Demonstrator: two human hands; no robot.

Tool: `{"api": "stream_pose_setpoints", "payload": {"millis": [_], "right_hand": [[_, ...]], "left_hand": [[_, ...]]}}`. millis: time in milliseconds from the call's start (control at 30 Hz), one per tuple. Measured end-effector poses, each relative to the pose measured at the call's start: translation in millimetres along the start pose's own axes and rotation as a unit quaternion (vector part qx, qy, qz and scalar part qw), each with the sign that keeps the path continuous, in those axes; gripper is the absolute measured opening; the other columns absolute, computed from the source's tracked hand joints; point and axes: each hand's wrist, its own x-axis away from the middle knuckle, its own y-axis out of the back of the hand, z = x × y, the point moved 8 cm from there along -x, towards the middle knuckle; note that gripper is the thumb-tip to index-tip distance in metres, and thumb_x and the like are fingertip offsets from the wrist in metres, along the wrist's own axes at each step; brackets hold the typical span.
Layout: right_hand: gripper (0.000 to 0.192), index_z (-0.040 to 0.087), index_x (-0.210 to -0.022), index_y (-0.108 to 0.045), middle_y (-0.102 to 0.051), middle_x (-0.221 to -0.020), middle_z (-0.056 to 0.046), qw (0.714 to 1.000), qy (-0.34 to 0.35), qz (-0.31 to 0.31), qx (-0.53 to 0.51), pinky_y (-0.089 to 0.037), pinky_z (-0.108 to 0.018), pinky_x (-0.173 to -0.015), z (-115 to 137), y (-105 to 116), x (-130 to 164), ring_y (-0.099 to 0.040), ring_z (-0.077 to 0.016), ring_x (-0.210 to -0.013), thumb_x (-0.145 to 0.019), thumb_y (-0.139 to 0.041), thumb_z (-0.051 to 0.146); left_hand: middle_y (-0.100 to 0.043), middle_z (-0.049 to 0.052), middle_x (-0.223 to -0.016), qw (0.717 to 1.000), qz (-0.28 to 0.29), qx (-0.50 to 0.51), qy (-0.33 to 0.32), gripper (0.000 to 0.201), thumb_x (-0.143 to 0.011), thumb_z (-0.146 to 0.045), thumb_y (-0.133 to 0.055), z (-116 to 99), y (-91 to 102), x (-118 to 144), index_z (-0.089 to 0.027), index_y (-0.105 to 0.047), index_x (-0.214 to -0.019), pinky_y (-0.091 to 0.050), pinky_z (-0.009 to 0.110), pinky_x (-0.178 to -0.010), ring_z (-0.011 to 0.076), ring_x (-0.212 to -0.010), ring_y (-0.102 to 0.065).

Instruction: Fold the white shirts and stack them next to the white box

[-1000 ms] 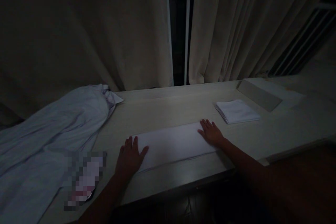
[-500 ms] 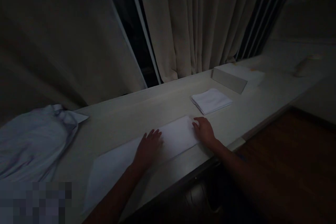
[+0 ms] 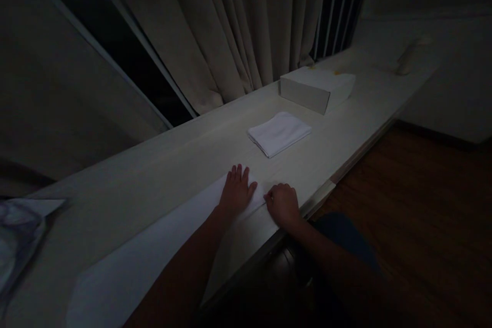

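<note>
A long folded white cloth lies flat along the table, its right end narrow. My left hand rests flat on the cloth close to that end, fingers spread. At the near right corner of the cloth, my right hand is closed, thumb and fingers pinched together on the cloth's edge. Just beyond both hands lies a folded white cloth stack, square and flat, touched by neither hand. My left forearm covers part of the long cloth's near side.
Further along the pale table stands a white box. A pale cylindrical object lies dimly at the far right. Crumpled light fabric sits at the left edge. Curtains hang behind the table.
The view has turned to the right. My left hand has slid along the cloth towards its right end. My right hand has moved to the near corner and its fingers have closed.
</note>
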Motion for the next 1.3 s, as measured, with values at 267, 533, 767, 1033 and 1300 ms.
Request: {"api": "stream_pose_setpoints", "payload": {"millis": [267, 533, 767, 1033, 1300], "right_hand": [[0.025, 0.016, -0.088, -0.069, -0.069, -0.094, -0.013, 0.999, -0.008, 0.024, 0.020, -0.037, -0.036, -0.082, -0.6, -0.2, -6.2, -0.059, -0.0253, -0.092, -0.087, -0.054, 0.035], [0.027, 0.015, -0.095, -0.068, -0.069, -0.097, -0.015, 0.999, -0.008, 0.025, 0.020, -0.040, -0.037, -0.083, 2.6, 6.2, -0.7, -0.060, -0.0264, -0.095, -0.087, -0.053, 0.036], [0.029, 0.011, -0.094, -0.069, -0.068, -0.099, -0.019, 0.997, -0.009, 0.066, 0.030, -0.041, -0.039, -0.082, 3.7, -1.6, -4.1, -0.062, -0.0287, -0.095, -0.088, -0.048, 0.030], [0.030, 0.011, -0.094, -0.070, -0.069, -0.097, -0.019, 0.995, -0.009, 0.079, 0.053, -0.043, -0.037, -0.077, 4.5, -6.1, -4.0, -0.064, -0.0284, -0.091, -0.087, -0.048, 0.030], [0.033, 0.009, -0.103, -0.065, -0.068, -0.099, -0.019, 0.996, -0.001, 0.085, 0.010, -0.044, -0.031, -0.075, -1.3, 0.9, -23.0, -0.065, -0.0252, -0.092, -0.089, -0.051, 0.036]], "left_hand": [[-0.028, 0.020, -0.154, 1.000, 0.003, 0.006, 0.012, 0.076, -0.093, -0.057, -0.019, 2.7, -5.7, -0.9, -0.003, -0.023, -0.147, -0.015, 0.044, -0.118, 0.0283, -0.144, -0.021], [-0.020, 0.014, -0.157, 0.999, 0.038, 0.021, 0.001, 0.075, -0.094, -0.058, -0.021, 21.3, 23.7, 23.7, -0.010, -0.015, -0.151, -0.014, 0.047, -0.118, 0.0256, -0.146, -0.012], [-0.005, 0.000, -0.161, 0.993, 0.110, -0.026, 0.023, 0.057, -0.096, -0.051, -0.026, 91.2, 43.6, 176.5, -0.037, -0.015, -0.150, -0.013, 0.056, -0.116, 0.0269, -0.147, -0.002], [-0.008, 0.000, -0.161, 0.991, 0.104, -0.006, 0.079, 0.056, -0.096, -0.052, -0.026, 97.2, 30.4, 214.4, -0.039, -0.015, -0.149, -0.015, 0.058, -0.114, 0.0291, -0.147, -0.007], [-0.012, 0.002, -0.160, 0.989, 0.103, 0.016, 0.106, 0.057, -0.095, -0.054, -0.025, 72.6, 44.3, 211.1, -0.038, -0.019, -0.149, -0.015, 0.058, -0.114, 0.0304, -0.146, -0.010]]}}
